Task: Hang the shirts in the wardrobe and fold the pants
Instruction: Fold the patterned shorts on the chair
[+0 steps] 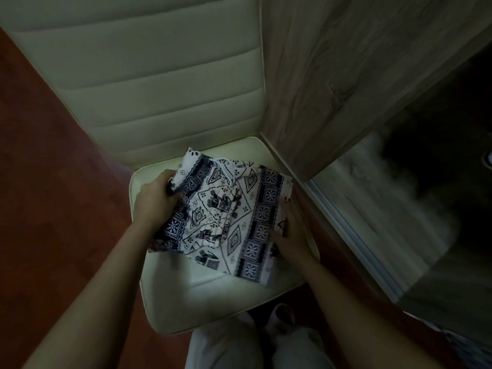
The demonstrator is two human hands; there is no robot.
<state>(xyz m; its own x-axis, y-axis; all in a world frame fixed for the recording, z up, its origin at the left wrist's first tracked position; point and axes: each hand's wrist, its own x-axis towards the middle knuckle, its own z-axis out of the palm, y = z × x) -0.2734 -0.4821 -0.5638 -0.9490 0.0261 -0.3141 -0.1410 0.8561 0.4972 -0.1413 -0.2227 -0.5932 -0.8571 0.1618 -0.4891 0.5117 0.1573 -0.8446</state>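
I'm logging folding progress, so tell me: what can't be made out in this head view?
All in the head view.
Wardrobe interior: too dark to show any hung shirts.
Patterned garment: its folded layers hide whether it is pants; the left hand grips its edge.
Right hand: grip unclear, fingers partly under the fabric.
Chair: backrest top cut off by the upper edge.

Left hand point(157, 195), right hand point(288, 231): fingers curled.
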